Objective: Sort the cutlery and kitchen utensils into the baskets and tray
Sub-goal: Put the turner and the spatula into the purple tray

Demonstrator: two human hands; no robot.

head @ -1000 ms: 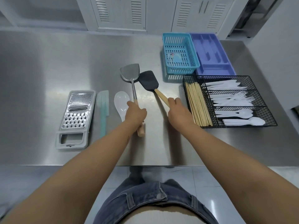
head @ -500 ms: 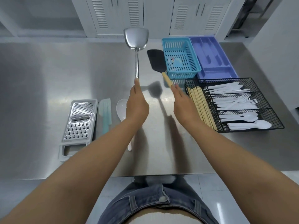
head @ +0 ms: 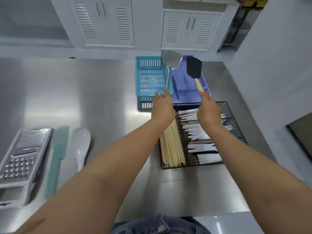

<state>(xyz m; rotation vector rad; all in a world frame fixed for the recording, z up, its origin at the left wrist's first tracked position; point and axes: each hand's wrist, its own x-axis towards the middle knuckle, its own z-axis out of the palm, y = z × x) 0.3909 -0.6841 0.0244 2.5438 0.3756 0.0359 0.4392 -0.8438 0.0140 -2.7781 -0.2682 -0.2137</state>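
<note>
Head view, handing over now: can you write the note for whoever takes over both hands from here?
Left hand grips the metal spatula by its handle. Right hand grips the black spatula. Both are held up over the blue basket and purple tray, not yet set down.
Done: chopsticks and white plastic cutlery lie in the wire basket.
Left: place both spatulas, then the grater, teal spatula and white spoon lying on the counter at the left.

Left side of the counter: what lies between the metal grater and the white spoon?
In the head view, a teal spatula lies lengthwise between the grater and the white spoon. All three are blurred, so whether they touch is unclear.
</note>
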